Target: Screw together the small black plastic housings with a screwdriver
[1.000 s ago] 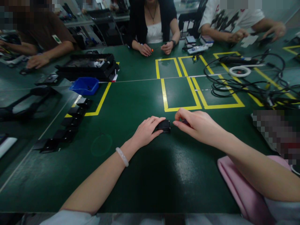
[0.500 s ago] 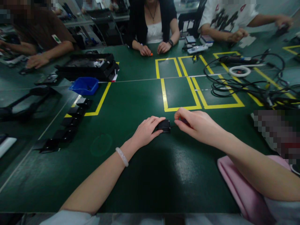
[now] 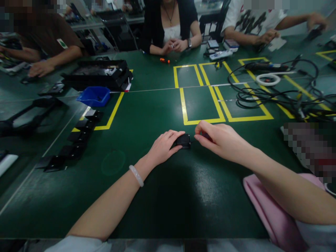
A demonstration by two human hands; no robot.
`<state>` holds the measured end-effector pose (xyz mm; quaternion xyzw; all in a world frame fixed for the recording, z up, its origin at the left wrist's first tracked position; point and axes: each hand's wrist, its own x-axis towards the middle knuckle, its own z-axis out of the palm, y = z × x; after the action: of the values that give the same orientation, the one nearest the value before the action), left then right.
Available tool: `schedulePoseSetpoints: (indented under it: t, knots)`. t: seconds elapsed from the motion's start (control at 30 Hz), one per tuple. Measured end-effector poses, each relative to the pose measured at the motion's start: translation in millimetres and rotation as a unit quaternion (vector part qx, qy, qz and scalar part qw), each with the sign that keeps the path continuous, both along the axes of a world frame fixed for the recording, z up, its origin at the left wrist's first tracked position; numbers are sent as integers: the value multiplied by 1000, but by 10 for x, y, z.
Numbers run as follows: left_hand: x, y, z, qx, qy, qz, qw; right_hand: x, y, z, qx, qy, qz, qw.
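My left hand (image 3: 165, 147) is wrapped around a small black box (image 3: 183, 141) on the green table, thumb on the near side and fingers over the far side. Just right of the box, my right hand (image 3: 216, 137) is closed in a pinch. It holds a thin dark tool (image 3: 193, 142) whose slim tip points at the box's right face. Most of that tool is hidden in my fingers, so its exact kind does not show.
Several black boxes (image 3: 86, 125) stand in a row at left, near a blue scoop-shaped bin (image 3: 96, 96) and stacked black trays (image 3: 105, 75). Black cables (image 3: 252, 101) lie at right. A pink cloth (image 3: 265, 199) is under my right forearm. Co-workers sit across the table (image 3: 147, 112).
My hands and the black box stay almost still. Across the table, a co-worker's hands have come together, and an orange-handled tool now lies on the table before them.
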<state>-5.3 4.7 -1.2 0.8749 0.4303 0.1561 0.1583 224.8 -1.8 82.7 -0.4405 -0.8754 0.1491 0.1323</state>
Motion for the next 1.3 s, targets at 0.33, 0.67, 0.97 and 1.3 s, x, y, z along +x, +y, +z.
schedulePoseSetpoints:
  t: [0.33,0.67,0.97,1.3]
  knots:
    - [-2,3,-29,4,-3,-2,1000,2,-4,-2,5,-1,0,1000]
    - [-1,0,-16,5,-7,-2,1000,-4,-2,4,-2,0,-1,1000]
    - [-2,-1,-11,2,-7,-1,1000,-3,-6,15,-4,0,2,1000]
    - [-1,-2,-5,0,-7,-2,1000,-3,0,14,0,3,1,1000]
